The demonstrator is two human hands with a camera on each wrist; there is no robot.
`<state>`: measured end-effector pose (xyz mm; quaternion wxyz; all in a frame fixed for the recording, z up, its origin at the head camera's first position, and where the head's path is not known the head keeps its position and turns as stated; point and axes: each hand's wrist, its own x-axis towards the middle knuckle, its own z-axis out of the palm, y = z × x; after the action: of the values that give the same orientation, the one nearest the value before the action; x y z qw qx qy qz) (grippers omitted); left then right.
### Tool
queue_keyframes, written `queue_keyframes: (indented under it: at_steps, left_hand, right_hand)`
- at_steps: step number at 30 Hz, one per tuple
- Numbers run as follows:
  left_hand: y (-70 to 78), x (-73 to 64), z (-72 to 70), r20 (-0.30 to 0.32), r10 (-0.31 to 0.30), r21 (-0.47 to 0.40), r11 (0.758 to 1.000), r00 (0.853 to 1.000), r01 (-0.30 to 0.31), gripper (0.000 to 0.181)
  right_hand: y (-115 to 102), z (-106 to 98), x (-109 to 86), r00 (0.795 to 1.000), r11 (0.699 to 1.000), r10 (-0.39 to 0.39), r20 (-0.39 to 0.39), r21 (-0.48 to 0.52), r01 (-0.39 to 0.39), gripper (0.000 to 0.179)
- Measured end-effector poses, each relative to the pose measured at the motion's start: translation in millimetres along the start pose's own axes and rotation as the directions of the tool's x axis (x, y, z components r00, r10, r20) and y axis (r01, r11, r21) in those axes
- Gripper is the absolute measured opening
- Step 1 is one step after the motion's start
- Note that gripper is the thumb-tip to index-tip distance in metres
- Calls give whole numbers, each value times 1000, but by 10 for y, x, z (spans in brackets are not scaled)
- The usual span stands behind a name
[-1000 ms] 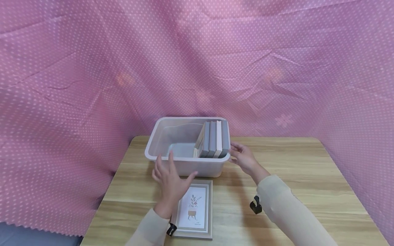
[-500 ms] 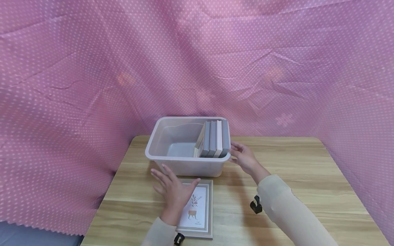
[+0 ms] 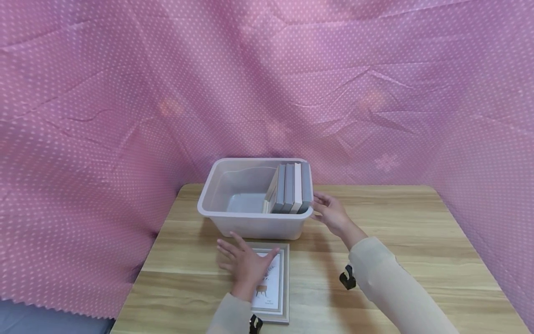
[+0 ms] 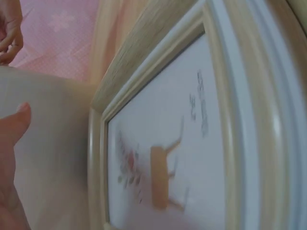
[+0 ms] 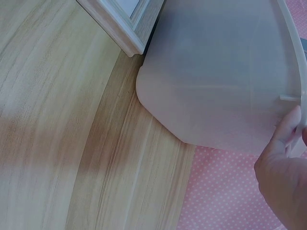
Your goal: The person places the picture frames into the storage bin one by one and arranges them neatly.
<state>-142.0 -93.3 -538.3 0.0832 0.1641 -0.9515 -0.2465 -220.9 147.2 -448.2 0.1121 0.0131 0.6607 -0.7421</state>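
Note:
A whitish plastic bin (image 3: 254,226) stands at the back of the table. Inside it, at the right end, several picture frames (image 3: 288,188) stand on edge; the leftmost leans. On the wood in front of the bin lies a picture frame (image 3: 284,287) face up, with a drawing of a potted plant. My left hand (image 3: 247,265) is over its left part with fingers spread and holds nothing; the picture frame fills much of the left wrist view. My right hand (image 3: 331,218) holds the bin at its front right corner, thumb (image 5: 287,125) against the wall below the rim.
The wood-grain table (image 3: 400,260) extends on both sides of the bin. Pink dotted cloth (image 3: 267,83) hangs behind the table and along both sides. Black straps or clips (image 3: 347,277) hang by the sleeves.
My left hand has drawn back from the bin's front rim, towards me and slightly right, over the lying picture frame. My right hand has stayed at the bin's corner.

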Motion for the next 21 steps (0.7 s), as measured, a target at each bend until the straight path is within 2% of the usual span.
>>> queue_keyframes:
  at_steps: [4, 12, 16, 21]
  left_hand:
    - [52, -30, 89, 35, -17, 20, 1000, 999, 17, 148]
    - [192, -79, 193, 70, -73, 166, 984, 995, 60, 151]
    - [237, -84, 242, 84, -92, 191, 979, 992, 74, 149]
    - [220, -62, 362, 102, -95, 183, 980, 990, 75, 150]
  right_hand:
    - [-5, -1, 0, 1000, 1000, 4, -2, 1, -4, 48]
    - [-6, -9, 5, 1000, 1000, 9, -4, -2, -9, 50]
    - [-7, -4, 3, 1000, 1000, 4, -3, -1, -4, 50]
    - [-2, 1, 6, 1000, 1000, 1, 1, 8, -1, 50]
